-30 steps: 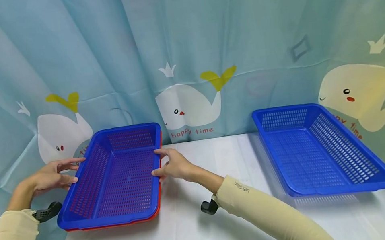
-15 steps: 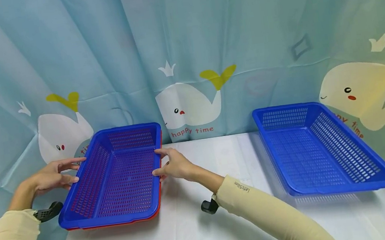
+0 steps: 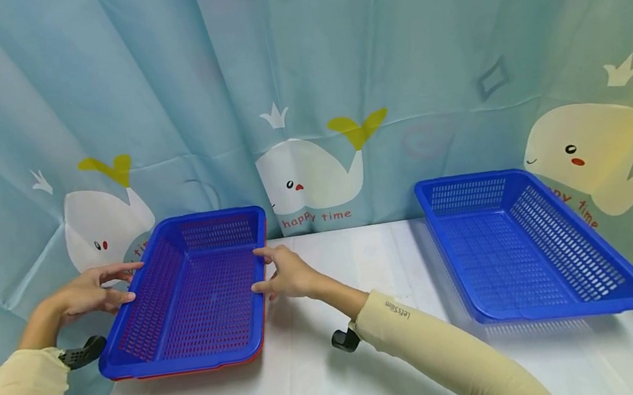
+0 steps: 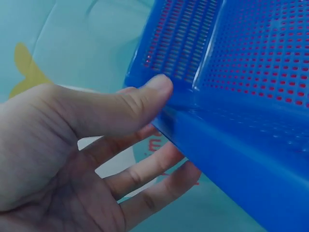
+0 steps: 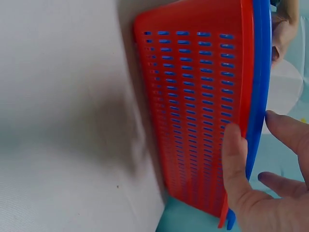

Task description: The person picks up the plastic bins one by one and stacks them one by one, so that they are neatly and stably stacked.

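On the left of the table, a blue plastic basket [image 3: 182,363] with slotted walls sits nested in a red basket [image 5: 193,96]. The red one shows as a thin line under the blue rim in the head view. My left hand [image 3: 86,298] holds the blue basket's left rim, thumb on top and other fingers spread below it, as the left wrist view shows. At the opposite rim, my right hand [image 3: 293,274] has fingertips on the blue edge. Lower down, one digit of it lies against the red basket's outer wall in the right wrist view.
A second blue basket [image 3: 559,310] stands at the right, with a pale, translucent basket [image 3: 534,329] beneath it. White cloth covers the table [image 3: 366,298]. Behind hangs a blue curtain [image 3: 302,46] with whale prints, close to the baskets' far rims.
The left blue basket has sunk slightly and less red shows along its right edge. Both hands have come down a little with it. The baskets at the right stay put.
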The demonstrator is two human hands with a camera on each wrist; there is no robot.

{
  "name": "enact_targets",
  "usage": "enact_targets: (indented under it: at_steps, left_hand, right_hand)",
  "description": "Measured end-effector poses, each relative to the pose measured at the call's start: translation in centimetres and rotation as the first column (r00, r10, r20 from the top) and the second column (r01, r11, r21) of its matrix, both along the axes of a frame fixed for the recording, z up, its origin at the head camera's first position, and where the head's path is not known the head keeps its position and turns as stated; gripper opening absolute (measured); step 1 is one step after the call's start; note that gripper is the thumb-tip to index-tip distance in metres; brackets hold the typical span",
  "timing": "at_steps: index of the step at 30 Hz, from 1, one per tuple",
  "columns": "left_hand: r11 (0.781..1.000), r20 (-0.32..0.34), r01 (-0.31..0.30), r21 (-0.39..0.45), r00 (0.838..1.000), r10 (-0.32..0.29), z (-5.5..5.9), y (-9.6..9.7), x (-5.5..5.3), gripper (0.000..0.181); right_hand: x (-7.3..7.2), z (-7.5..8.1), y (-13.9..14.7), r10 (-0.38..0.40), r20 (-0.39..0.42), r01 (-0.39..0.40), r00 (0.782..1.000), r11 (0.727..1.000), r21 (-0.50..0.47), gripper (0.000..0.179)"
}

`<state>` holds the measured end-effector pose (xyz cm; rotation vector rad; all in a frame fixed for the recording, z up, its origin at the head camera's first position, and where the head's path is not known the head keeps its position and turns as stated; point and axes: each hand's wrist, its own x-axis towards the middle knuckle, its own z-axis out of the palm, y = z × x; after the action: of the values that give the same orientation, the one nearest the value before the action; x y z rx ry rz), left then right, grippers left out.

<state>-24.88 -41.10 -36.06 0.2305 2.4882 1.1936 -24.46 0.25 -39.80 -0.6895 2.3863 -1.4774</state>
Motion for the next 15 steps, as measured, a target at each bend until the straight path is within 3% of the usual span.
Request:
enact_targets:
  at_steps: [8, 15]
  left_hand:
    - [0.999, -0.004, -0.039, 0.019, 0.999, 0.039, -0.42, 0.65, 0.19, 0.084]
    - [0.998, -0.001, -0.052, -0.021, 0.999, 0.052, -0.81, 0.78, 0.11, 0.089]
  right_hand:
    - [0.04, -0.06, 0.11, -0.007, -0.047, 0.009, 0.999, 0.998, 0.058, 0.077]
    - [0.06, 0.02, 0.14, -0.012, -0.040, 0.013, 0.999, 1.000, 0.027, 0.077]
